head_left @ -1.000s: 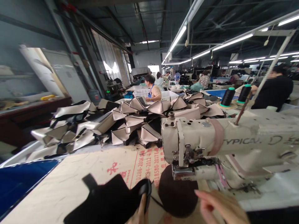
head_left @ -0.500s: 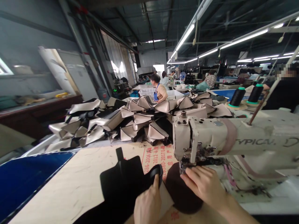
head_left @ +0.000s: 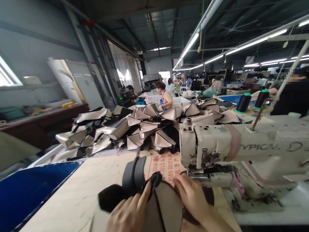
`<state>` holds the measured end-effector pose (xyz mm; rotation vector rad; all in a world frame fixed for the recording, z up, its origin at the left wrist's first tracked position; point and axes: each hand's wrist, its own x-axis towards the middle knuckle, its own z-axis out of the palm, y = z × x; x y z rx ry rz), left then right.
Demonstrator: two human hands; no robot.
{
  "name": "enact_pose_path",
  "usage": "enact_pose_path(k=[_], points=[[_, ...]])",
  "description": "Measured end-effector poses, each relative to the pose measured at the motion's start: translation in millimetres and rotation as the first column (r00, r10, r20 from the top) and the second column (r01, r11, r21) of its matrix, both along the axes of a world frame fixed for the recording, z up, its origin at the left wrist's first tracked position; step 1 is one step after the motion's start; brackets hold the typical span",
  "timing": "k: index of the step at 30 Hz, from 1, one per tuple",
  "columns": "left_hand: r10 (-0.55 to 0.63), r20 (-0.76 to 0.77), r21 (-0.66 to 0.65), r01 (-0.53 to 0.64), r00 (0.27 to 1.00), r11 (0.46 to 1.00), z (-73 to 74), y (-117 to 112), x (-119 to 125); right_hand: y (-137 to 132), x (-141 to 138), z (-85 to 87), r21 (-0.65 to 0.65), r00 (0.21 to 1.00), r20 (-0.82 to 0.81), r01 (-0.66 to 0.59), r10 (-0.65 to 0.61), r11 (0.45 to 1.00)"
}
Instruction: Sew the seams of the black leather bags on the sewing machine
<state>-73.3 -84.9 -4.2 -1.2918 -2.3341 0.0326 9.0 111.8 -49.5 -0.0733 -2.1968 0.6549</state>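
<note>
A black-and-beige sewn piece (head_left: 167, 203), like a leather-look cover, is bunched up in front of the sewing machine (head_left: 210, 141). My left hand (head_left: 127, 212) grips its black part, the index finger stretched along a dark fold and the other fingers curled. At the piece's right edge, my right hand (head_left: 193, 196) has its fingers closed on the beige panel's rim. A dark brown round piece (head_left: 209, 196) shows partly behind my right hand and wrist. Both hands are left of the machine's needle area, and the sewn piece is clear of the presser foot.
Several similar beige-and-black pieces (head_left: 116, 129) are heaped behind the board-topped table (head_left: 72, 193). A blue bin (head_left: 41, 190) stands at left. Two black thread cones (head_left: 243, 103) stand behind the machine. A person (head_left: 166, 96) works beyond the heap; another person in black (head_left: 292, 93) is at right.
The sewn piece has come away from the presser foot and turned, its beige panel now facing up. My left hand has moved left; my right hand has moved left and down from the foot.
</note>
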Motion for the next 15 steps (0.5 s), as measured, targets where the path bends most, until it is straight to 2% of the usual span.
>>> enact_pose_path(k=[2, 4, 6, 7, 9, 12, 15], points=[[-0.019, -0.018, -0.047, 0.018, 1.0, 0.999, 31.0, 41.7, -8.6, 13.0, -2.9, 5.0, -0.146, 0.982, -0.139, 0.109, -0.129, 0.983], [-0.017, -0.013, -0.095, 0.016, 1.0, 0.995, 50.5, 76.6, -18.1, 17.8, -5.5, 7.0, -0.284, 0.935, -0.229, 0.203, -0.272, 0.937], [-0.053, 0.048, -0.171, 0.061, 0.997, 0.983, 54.8, 94.1, -24.8, 14.2, -8.0, 5.7, -0.362, 0.893, -0.251, 0.271, -0.373, 0.892], [-0.085, 0.095, -0.207, 0.103, 0.992, 0.973, 52.2, 94.7, -26.4, 10.5, -8.6, 3.9, -0.366, 0.887, -0.246, 0.29, -0.392, 0.884], [-0.139, 0.177, -0.259, 0.183, 0.974, 0.948, 42.2, 80.8, -25.7, 2.5, -6.7, -1.9, -0.35, 0.902, -0.218, 0.284, -0.373, 0.893], [-0.193, 0.236, -0.291, 0.259, 0.952, 0.921, 28.0, 38.2, -16.4, -4.9, 5.2, -15.7, -0.309, 0.951, -0.2, 0.168, -0.236, 0.936], [-0.232, 0.274, -0.327, 0.317, 0.933, 0.89, 26.3, -1.4, -7.9, -8.7, 25.9, -29.8, -0.357, 0.976, -0.159, 0.082, -0.147, 0.931]])
